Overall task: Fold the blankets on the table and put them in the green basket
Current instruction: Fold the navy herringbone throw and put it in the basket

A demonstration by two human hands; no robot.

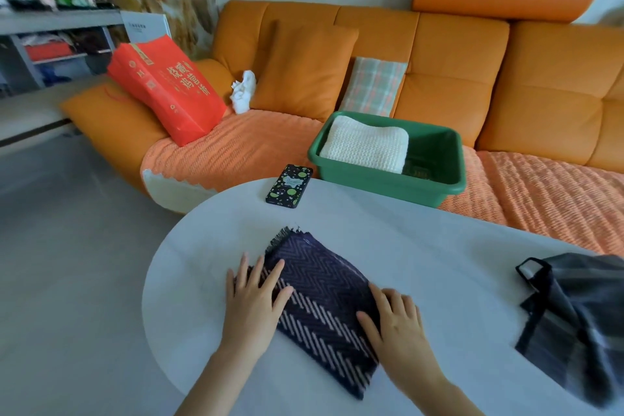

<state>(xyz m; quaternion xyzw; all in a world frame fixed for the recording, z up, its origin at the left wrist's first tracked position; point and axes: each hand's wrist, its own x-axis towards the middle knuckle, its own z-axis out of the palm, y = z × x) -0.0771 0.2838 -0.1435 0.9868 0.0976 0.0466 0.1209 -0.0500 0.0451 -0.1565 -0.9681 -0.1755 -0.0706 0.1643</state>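
Both hands lay flat, fingers straight: left hand (252, 297) and right hand (395, 321) pressed the folded navy blanket (324, 300) onto the surface (439, 263), probably flattening creases. Green basket (435, 186) waited beyond them.

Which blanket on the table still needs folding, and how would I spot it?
Start at the white oval table in front of the orange sofa. At its right edge lies the grey plaid blanket, apart from the dark zigzag blanket folded flat in the middle. It alone is rumpled and loose, not squared into a neat stack.
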